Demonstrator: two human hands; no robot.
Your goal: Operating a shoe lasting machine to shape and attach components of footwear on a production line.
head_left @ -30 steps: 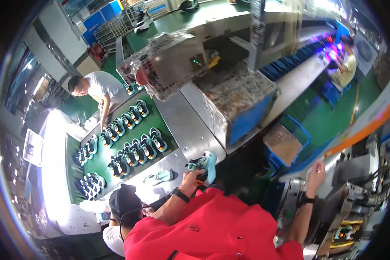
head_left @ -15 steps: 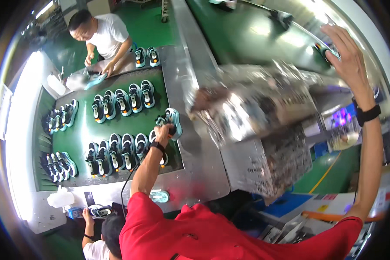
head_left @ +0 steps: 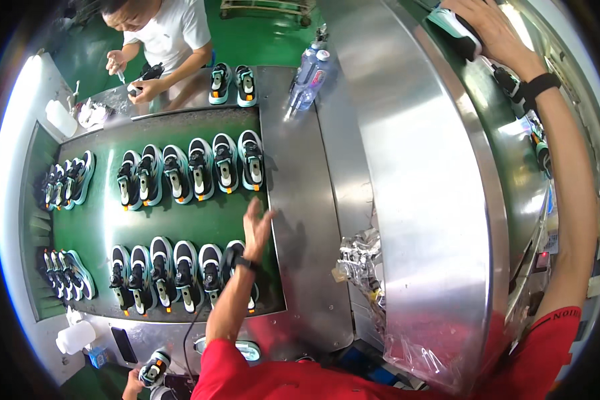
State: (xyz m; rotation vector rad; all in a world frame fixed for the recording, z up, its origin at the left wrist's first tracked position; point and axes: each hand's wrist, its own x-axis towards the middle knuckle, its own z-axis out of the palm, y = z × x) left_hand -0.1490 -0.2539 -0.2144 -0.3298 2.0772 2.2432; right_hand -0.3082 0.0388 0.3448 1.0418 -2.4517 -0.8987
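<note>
At twelve o'clock, the floor is green, and a low wheeled rack stands on it. At nine o'clock there is a white, very bright panel, and nearer to the centre a green belt, bordered by a metal table. At three o'clock rises a big, shiny steel housing.

Place: shoe factory, at a production line
Green belt: two long rows of matching sneakers
Far side: co-worker handling another piece
Second green belt: more shoes
Metal housing: large, industrial
</note>
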